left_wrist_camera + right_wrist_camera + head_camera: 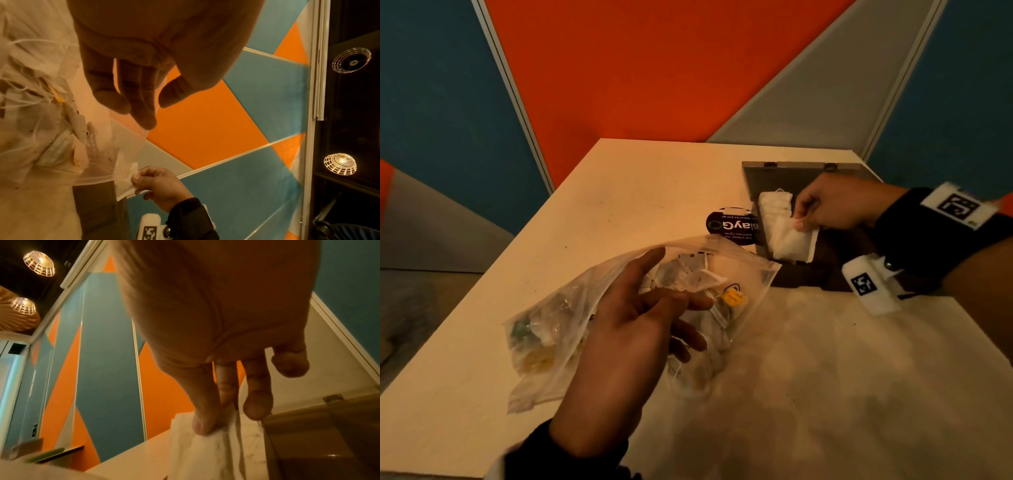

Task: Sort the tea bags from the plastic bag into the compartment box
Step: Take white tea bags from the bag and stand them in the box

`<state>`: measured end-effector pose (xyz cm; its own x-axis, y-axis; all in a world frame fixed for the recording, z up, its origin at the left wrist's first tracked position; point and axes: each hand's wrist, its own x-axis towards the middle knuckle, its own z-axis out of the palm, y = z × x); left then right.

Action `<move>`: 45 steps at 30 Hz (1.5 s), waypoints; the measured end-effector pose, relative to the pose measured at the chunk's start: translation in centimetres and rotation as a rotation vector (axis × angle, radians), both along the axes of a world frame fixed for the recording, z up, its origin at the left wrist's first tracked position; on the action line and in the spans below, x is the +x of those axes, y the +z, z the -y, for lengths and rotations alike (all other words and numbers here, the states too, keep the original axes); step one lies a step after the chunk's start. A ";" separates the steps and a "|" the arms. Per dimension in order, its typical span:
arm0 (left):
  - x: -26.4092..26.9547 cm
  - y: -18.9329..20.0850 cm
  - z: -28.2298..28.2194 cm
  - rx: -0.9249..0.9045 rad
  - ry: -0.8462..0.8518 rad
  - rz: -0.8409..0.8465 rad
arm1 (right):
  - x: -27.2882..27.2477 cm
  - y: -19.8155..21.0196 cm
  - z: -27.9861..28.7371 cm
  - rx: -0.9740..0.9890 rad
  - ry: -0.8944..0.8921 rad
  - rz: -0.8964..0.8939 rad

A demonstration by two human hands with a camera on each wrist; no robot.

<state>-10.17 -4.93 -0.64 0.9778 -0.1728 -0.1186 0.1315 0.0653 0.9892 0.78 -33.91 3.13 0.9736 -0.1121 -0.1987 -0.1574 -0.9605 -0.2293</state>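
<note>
left hand (619, 329) slack-fingered over plastic bag (571, 329); right hand (835, 205) grip pinching tea bag (789, 240) at compartment box (808, 274) edge

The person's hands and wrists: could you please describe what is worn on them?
Both hands are bare. The right hand has a black wrist band carrying two white blocks printed with black square-pattern markers. The left hand emerges from a dark sleeve cuff; no marker shows on it.

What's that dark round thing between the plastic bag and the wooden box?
In the head view, a black round sticker with printed lettering lies flat on the table, between the plastic bag and the box.
</note>
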 end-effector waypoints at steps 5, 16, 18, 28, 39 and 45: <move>0.1 0.1 0.1 0.006 0.013 0.000 | 1.6 -1.1 -0.7 -0.100 0.068 -0.134; 0.4 0.7 -0.3 0.019 0.024 -0.004 | 4.5 -2.6 -1.5 -0.302 0.029 -0.167; 0.5 0.6 -0.4 0.028 0.031 0.003 | 5.0 -2.9 -1.3 -0.336 0.029 -0.160; 0.7 1.0 -0.9 0.100 0.076 0.006 | -2.2 4.9 -7.9 -0.176 0.168 0.271; 0.5 0.0 -1.7 0.208 0.136 0.065 | -5.0 -1.4 -14.2 -0.092 0.525 -0.055; 0.3 -0.5 -2.5 0.277 0.141 0.075 | -2.6 -4.4 -14.0 -0.262 0.551 -0.042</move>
<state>-9.91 -2.45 -1.19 0.9976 -0.0057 -0.0691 0.0667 -0.1953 0.9785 -1.81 -19.95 -1.29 0.8943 0.3555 -0.2717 0.3747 -0.9269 0.0209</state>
